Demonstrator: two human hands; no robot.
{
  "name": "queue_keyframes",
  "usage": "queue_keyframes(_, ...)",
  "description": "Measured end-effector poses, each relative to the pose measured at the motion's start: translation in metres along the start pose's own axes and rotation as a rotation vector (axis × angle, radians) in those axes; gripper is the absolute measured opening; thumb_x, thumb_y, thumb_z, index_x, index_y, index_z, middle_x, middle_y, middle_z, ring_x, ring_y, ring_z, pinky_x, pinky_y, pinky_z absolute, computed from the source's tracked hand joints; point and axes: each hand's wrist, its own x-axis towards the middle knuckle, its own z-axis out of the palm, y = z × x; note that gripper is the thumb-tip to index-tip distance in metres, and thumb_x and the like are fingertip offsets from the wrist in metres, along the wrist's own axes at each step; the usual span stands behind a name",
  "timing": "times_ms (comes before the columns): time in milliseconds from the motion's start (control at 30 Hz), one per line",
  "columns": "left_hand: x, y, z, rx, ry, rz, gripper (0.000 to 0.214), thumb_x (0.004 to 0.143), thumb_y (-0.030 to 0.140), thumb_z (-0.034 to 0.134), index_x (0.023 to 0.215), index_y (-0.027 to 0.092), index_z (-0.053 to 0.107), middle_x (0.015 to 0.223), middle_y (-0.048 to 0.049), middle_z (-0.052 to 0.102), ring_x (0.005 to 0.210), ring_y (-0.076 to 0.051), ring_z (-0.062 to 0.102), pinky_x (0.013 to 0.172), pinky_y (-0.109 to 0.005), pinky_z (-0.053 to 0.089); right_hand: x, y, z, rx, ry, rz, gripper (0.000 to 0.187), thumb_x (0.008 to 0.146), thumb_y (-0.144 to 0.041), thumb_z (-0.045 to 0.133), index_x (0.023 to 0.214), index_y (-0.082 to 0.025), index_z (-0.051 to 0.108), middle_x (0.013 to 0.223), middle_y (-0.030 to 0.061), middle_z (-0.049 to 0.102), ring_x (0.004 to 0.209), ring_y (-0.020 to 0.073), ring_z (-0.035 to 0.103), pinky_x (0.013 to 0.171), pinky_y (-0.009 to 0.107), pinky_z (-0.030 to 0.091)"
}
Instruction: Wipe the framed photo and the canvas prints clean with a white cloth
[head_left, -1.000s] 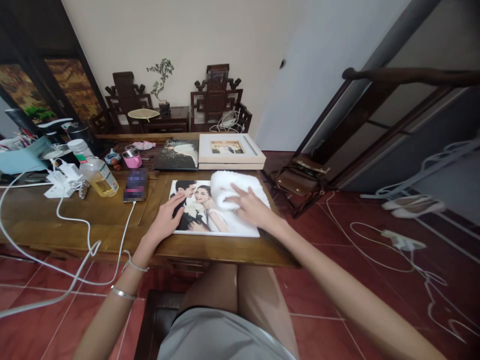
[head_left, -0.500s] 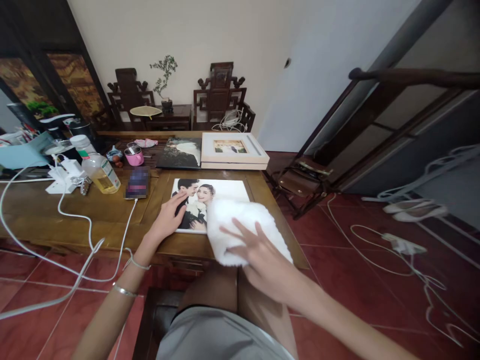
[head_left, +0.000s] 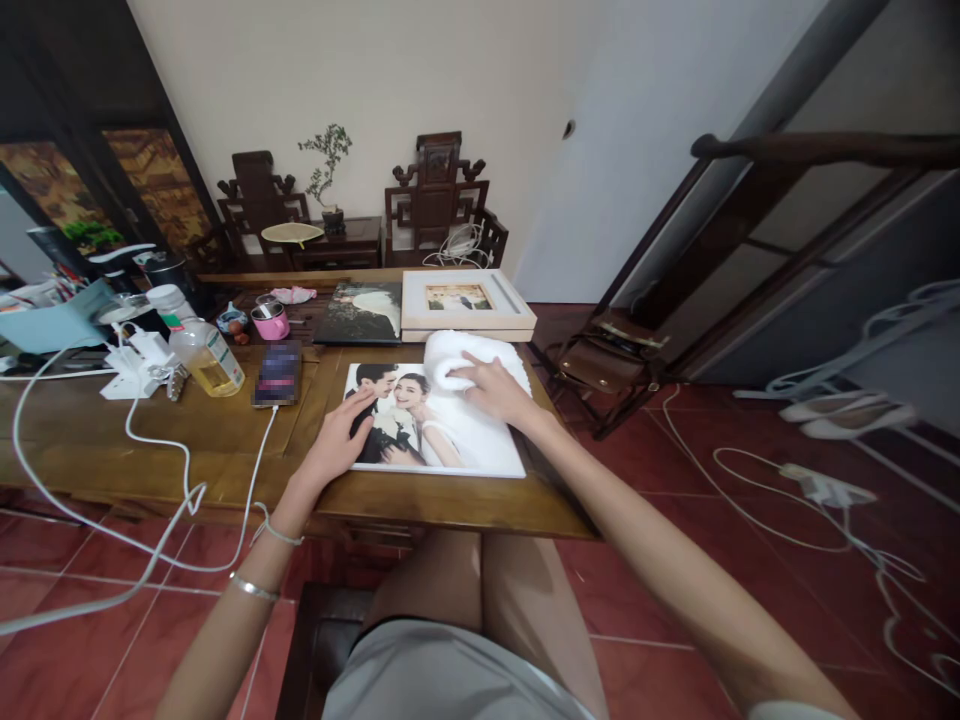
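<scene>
A photo album (head_left: 480, 445) with a couple's portrait on its cover lies flat near the front edge of the wooden table (head_left: 450, 502). My left hand (head_left: 339, 435) rests on the album's left side, fingers stretched out over the picture. My right hand (head_left: 496, 388) presses a folded white towel (head_left: 461, 350) onto the far right part of the album, fingers bent against the cloth. The towel covers the album's far right corner and reaches close to the boxed frame behind it.
Behind lie a dark photo panel (head_left: 364, 312) and a boxed picture frame (head_left: 459, 298). Leftward are a phone (head_left: 276, 375) on a cable, a bottle of yellow liquid (head_left: 210, 360), a pink cup (head_left: 270, 318) and a white power strip (head_left: 135, 365). A brown bag (head_left: 600, 365) sits on a chair at right.
My right hand has moved the towel away from me, from the album's near right part to its far right, uncovering the near right of the cover. My left hand stays on the album.
</scene>
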Motion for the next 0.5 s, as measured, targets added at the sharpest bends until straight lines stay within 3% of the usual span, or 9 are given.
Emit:
queue_keyframes(133,0.000,-0.001,0.000,-0.002,0.007,0.007,0.040,0.092,0.029,0.044,0.128,0.016,0.056,0.139,-0.0103,0.051,0.132,-0.023,0.044,0.114,-0.042,0.030,-0.017,-0.025,0.004,-0.067,0.009,0.017,0.056,0.071,0.000,0.041,0.120,-0.015,0.062,0.135,0.0153,0.054,0.140,0.0353,0.023,0.102,0.072,0.019)
queue_keyframes(367,0.000,0.001,0.002,0.006,0.008,0.014,0.041,0.092,0.028,0.042,0.129,0.016,0.055,0.139,-0.0105,0.051,0.132,-0.023,0.043,0.114,-0.044,0.030,-0.120,-0.087,0.007,-0.005,-0.101,-0.227,0.062,0.059,0.003,0.040,0.108,-0.021,0.068,0.148,0.0040,0.038,0.143,0.0334,0.012,0.107,0.072,0.008)
queue_keyframes(500,0.000,0.001,0.001,0.017,0.010,0.022,0.041,0.092,0.027,0.042,0.129,0.015,0.055,0.140,-0.0109,0.050,0.132,-0.023,0.043,0.113,-0.044,0.030,-0.123,-0.083,0.004,0.043,-0.144,-0.304,0.062,0.055,0.003,0.038,0.102,-0.022,0.070,0.146,0.0010,0.042,0.142,0.0287,0.016,0.110,0.067,0.008)
